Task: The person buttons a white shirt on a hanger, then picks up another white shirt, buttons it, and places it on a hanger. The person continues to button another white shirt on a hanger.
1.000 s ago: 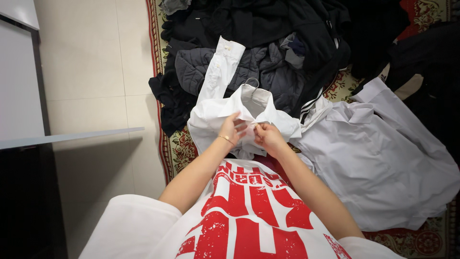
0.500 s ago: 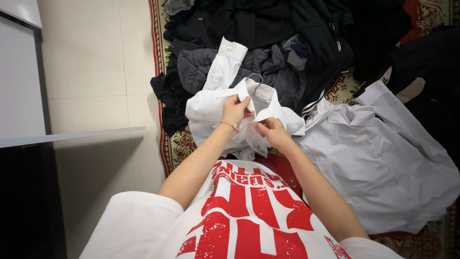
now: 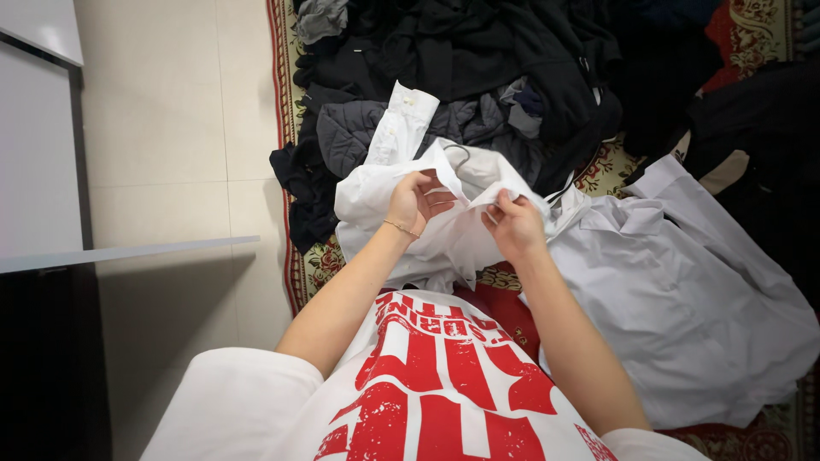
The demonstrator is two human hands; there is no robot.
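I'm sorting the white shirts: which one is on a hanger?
The white shirt gripped by both the left hand and right hand; a hanger hook shows at its collar. The other white shirt lies flat, untouched.

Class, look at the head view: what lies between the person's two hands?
In the head view, the opened collar of the white shirt lies between the left hand and right hand, with a hanger hook just above.
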